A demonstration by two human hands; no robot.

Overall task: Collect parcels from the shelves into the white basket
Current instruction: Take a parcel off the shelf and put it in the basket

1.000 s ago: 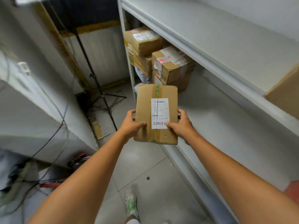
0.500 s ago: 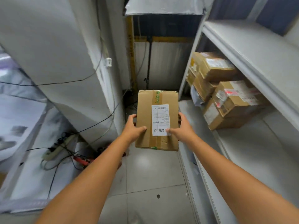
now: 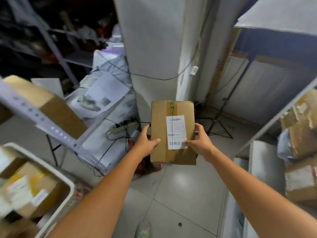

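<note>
I hold a brown cardboard parcel [image 3: 159,133] with a white shipping label in front of me, above the tiled floor. My left hand [image 3: 146,142] grips its left edge and my right hand [image 3: 199,140] grips its right edge, thumbs on top. The white basket [image 3: 56,176] sits at the lower left, blurred, with several parcels inside. More cardboard parcels [image 3: 303,134] rest on the shelves at the far right.
A white pillar [image 3: 154,48] stands straight ahead with cables across it. A perforated shelf rail [image 3: 51,127] and a brown box [image 3: 56,110] cross the left side. A power strip [image 3: 122,127] and a black tripod [image 3: 221,124] lie on the floor beyond the parcel.
The view has swung left, away from the right-hand shelves. The white basket and the left shelf rail have come into view. Both hands keep the same hold on the parcel.
</note>
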